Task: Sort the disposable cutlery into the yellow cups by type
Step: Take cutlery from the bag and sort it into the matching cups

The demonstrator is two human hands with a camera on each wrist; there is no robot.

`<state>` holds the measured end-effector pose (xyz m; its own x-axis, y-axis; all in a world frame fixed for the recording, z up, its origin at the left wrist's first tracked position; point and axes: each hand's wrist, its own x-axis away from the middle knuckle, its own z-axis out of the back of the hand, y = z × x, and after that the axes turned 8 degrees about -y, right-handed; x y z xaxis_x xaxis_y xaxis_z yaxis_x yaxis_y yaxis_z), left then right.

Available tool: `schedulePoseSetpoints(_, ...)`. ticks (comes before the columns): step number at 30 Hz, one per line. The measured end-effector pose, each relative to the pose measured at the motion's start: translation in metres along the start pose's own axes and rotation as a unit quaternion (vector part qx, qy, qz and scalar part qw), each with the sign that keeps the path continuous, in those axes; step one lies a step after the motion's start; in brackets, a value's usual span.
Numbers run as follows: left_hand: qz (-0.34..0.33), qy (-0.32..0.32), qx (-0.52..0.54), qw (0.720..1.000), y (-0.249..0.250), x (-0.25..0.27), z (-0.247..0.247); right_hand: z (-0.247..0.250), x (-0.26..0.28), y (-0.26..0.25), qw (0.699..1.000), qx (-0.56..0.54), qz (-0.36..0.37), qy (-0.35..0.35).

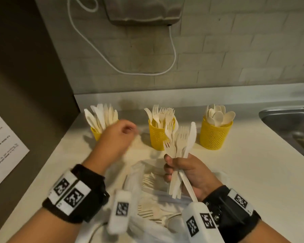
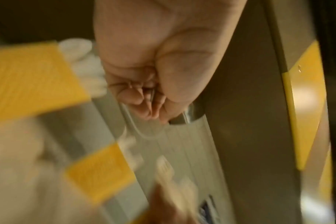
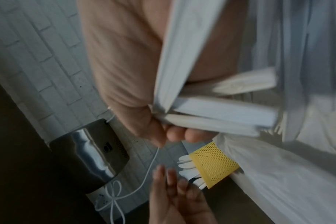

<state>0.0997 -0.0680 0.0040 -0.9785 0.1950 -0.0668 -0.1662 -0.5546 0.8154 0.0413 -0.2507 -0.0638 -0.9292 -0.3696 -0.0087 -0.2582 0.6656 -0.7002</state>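
Note:
Three yellow mesh cups stand in a row at the back of the counter: a knife cup (image 1: 95, 133) on the left, a fork cup (image 1: 157, 137) in the middle and a spoon cup (image 1: 215, 135) on the right. My right hand (image 1: 184, 171) grips a bundle of forks and one knife (image 1: 182, 141) by the handles, upright in front of the fork cup. My left hand (image 1: 121, 134) hovers blurred just in front of the knife cup, fingers relaxed and holding nothing. In the right wrist view the left hand (image 3: 175, 189) shows loose fingers beside the knife cup (image 3: 213, 163).
A clear plastic bag (image 1: 147, 199) with more cutlery lies on the counter under my hands. A steel sink (image 1: 288, 120) is at the right. A hand dryer (image 1: 142, 11) with a white cord hangs on the brick wall. A printed sheet (image 1: 3, 146) hangs at the left.

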Motion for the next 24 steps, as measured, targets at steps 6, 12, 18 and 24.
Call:
schedulePoseSetpoints(6,0.031,-0.156,0.097,0.982,0.002,0.015,-0.063,-0.01,-0.004,0.003,0.982,0.184,-0.028,-0.005)
schedulePoseSetpoints(12,0.09,-0.115,0.255,0.956,-0.002,0.006,-0.063,-0.011,-0.003,0.002,0.984,0.169,-0.041,0.028)
schedulePoseSetpoints(18,0.108,-0.13,0.391,0.905,-0.001,0.001,-0.057,-0.005,-0.004,0.004,0.984,0.127,-0.064,0.103)
schedulePoseSetpoints(24,0.124,-0.173,0.375,0.902,-0.004,0.0,-0.066,-0.003,-0.004,0.004,0.987,0.119,-0.04,0.105)
